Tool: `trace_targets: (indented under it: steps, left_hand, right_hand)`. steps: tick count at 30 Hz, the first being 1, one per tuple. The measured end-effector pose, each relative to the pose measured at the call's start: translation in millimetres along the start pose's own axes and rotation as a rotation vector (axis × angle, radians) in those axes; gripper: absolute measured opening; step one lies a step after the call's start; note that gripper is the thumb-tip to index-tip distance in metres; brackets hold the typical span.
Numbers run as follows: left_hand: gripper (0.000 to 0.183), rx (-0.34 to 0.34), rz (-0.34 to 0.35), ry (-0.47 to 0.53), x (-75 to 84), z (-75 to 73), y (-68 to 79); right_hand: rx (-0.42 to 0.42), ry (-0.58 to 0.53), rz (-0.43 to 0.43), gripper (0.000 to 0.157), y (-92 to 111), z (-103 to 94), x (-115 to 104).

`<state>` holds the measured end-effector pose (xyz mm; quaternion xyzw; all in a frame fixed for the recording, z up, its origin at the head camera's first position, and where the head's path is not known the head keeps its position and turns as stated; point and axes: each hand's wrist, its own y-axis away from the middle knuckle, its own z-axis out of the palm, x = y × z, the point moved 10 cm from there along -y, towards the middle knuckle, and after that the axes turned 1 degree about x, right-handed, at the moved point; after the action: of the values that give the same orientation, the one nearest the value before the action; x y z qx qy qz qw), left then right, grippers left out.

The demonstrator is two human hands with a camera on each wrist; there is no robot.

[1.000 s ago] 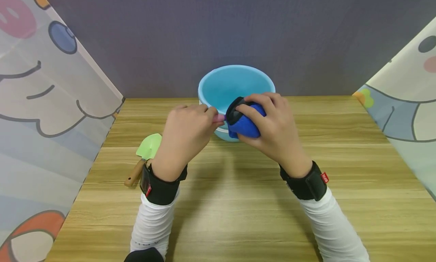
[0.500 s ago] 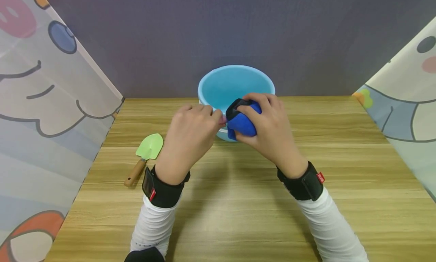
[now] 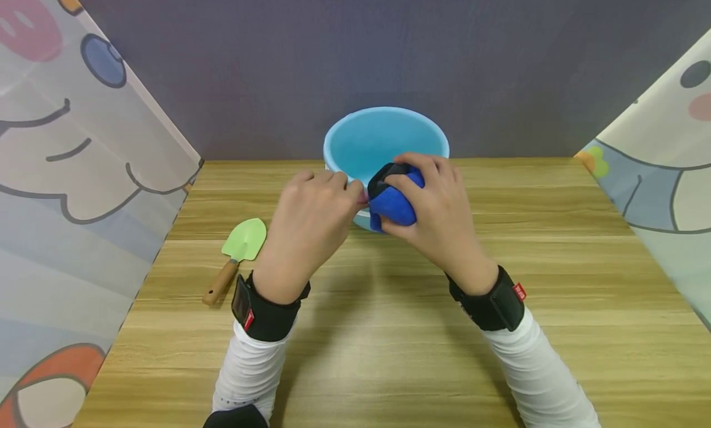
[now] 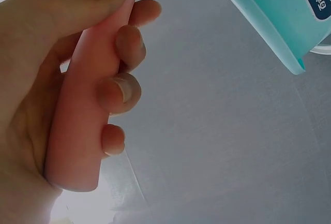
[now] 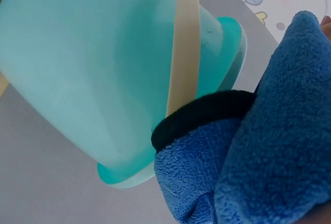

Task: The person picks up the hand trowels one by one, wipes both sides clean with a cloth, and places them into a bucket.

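My left hand [image 3: 313, 224] grips a smooth pink handle [image 4: 80, 125], its fingers wrapped round it and the thumb along its upper end. In my right hand [image 3: 436, 212] is a blue terry cloth [image 3: 394, 205] with black edging, bunched up. The cloth meets the thin end of the handle, so whatever that end carries is hidden inside the folds. Both hands are held in front of a light blue bucket [image 3: 383, 128], overlapping its near rim in the head view. Close up in the right wrist view, the cloth [image 5: 279, 141] overlaps the bucket's pale carrying handle [image 5: 185, 43].
A small trowel [image 3: 244, 239] with a green blade and wooden grip lies on the wooden table [image 3: 555, 261], left of my left forearm. Behind the bucket rises a dark grey partition [image 3: 355, 51]. Cartoon-printed panels [image 3: 100, 168] flank the table on both sides.
My left hand has moved right, up against the cloth, so less of the pink handle shows in the head view. My right hand has shifted slightly left with the cloth.
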<state>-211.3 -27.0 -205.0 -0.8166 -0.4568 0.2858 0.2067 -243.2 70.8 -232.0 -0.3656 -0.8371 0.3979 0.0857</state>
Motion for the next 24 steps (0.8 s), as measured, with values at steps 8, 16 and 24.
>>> trace_targets:
  steps: [8, 16, 24]
  left_hand:
    - [0.031, 0.005, 0.002, -0.001, 1.2, 0.3, 0.1]
    - [0.033, 0.002, 0.011, -0.015, 1.3, 0.6, -0.5]
    - [0.039, 0.038, 0.013, -0.028, 1.2, -2.7, -1.0]
  right_hand:
    - [0.0, -0.019, 0.028, 0.048, 0.6, -1.4, 1.1]
    - [-0.019, -0.001, 0.045, 0.051, 1.2, 0.0, 2.7]
    - [-0.02, 0.008, 0.053, 0.051, 0.7, -1.8, 3.9]
